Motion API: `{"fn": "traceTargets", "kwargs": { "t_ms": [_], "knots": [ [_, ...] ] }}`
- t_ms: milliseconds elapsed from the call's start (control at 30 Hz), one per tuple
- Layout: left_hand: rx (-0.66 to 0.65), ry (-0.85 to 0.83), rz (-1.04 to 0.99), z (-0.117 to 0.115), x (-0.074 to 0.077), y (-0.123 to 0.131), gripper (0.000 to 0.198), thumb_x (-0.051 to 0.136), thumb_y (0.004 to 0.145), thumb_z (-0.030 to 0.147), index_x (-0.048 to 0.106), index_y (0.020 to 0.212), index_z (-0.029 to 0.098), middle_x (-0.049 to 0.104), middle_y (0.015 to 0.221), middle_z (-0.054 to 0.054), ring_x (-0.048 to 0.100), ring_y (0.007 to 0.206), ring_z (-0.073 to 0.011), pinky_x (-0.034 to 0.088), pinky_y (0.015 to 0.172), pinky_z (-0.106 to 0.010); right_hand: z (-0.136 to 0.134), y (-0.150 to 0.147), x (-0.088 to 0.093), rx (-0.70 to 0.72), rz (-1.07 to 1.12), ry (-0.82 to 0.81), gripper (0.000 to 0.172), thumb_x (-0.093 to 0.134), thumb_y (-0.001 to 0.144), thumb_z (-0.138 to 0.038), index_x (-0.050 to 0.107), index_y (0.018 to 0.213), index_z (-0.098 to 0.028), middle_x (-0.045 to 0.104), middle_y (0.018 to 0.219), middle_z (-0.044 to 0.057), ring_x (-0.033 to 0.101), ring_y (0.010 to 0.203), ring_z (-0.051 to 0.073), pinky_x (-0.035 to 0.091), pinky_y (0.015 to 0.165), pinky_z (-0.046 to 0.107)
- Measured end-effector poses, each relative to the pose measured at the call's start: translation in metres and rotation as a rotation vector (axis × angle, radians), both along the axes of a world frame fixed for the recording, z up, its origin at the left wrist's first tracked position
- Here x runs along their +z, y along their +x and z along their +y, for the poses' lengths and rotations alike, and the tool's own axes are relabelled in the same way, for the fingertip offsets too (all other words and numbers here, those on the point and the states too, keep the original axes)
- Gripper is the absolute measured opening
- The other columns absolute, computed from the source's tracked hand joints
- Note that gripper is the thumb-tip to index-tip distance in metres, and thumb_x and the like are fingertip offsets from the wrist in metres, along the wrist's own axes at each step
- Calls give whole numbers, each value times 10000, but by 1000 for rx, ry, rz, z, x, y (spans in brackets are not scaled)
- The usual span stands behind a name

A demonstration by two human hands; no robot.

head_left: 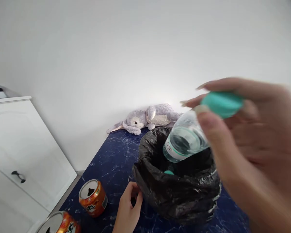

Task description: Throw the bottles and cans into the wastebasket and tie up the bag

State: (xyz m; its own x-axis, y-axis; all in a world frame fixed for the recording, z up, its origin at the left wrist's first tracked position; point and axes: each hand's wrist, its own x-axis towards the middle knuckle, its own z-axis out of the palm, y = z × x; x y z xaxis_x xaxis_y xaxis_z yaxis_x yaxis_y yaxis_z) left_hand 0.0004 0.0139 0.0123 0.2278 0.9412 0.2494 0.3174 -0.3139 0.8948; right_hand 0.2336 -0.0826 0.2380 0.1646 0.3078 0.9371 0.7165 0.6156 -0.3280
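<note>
My right hand point(252, 136), partly smeared by motion, is closed around the teal cap point(223, 103) of a clear plastic bottle point(186, 137). The bottle tilts, its base down inside the mouth of a bin lined with a black bin bag point(174, 197). Deeper in the bag, a second teal cap point(169, 172) shows; the rest of that thing is hidden. Low on the left side of the bin, my left hand point(128, 207) has its fingers curled in a pinch against the black plastic, and its fingertips are partly hidden.
Two opened orange drink cans point(93, 198) point(59, 223) stand on the dark blue marbled tabletop point(111, 158) at the left. A grey plush rabbit point(145, 118) lies behind the bin against the white wall. A white cabinet point(26, 155) with a dark handle is at far left.
</note>
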Motion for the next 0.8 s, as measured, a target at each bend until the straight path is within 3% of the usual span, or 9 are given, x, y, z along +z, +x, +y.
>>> {"fn": "traceTargets", "kwargs": {
  "t_ms": [133,233,367,567,667,800],
  "knots": [
    [-4,-43,13,6,-5,-2,238,692,874,540,790,924,330,760,854,-61,712,752,-313,607,680,-407,27,4,-6,66,-48,-196,262,637,1041,-285,653,1302,-305,768,1092,47,762,912,230,610,611,326],
    [-6,-53,21,8,-6,-3,308,705,858,574,802,1051,355,778,890,-57,713,747,-310,613,680,-405,39,7,-9,122,-131,-376,185,670,1025,-325,706,1202,-288,783,976,15,747,785,198,542,530,276],
    [-14,-89,43,6,-5,-4,354,663,916,562,800,1127,315,785,937,-79,729,780,-300,616,680,-374,33,5,-2,157,-55,-505,144,646,1041,-384,760,1054,-297,805,1054,-6,756,855,177,535,585,247],
    [-27,-80,79,3,-2,-2,344,628,945,581,794,1047,297,778,914,-77,736,862,-305,620,717,-364,26,0,3,114,-17,-518,180,610,1050,-360,776,1069,-294,812,1141,8,771,976,200,518,594,242],
    [-23,-45,119,2,2,0,391,584,960,604,781,947,266,760,864,-78,729,840,-295,615,729,-361,27,-1,0,120,-63,-570,211,597,1058,-407,771,1135,-318,799,1211,-6,761,1078,218,565,667,265],
    [-20,-43,132,0,7,2,406,576,958,604,768,908,250,743,831,-81,717,801,-284,604,716,-352,29,-1,-7,125,-215,-706,389,615,1042,-465,674,1405,-340,716,1426,-6,688,1289,275,610,935,389]
  ]
}}
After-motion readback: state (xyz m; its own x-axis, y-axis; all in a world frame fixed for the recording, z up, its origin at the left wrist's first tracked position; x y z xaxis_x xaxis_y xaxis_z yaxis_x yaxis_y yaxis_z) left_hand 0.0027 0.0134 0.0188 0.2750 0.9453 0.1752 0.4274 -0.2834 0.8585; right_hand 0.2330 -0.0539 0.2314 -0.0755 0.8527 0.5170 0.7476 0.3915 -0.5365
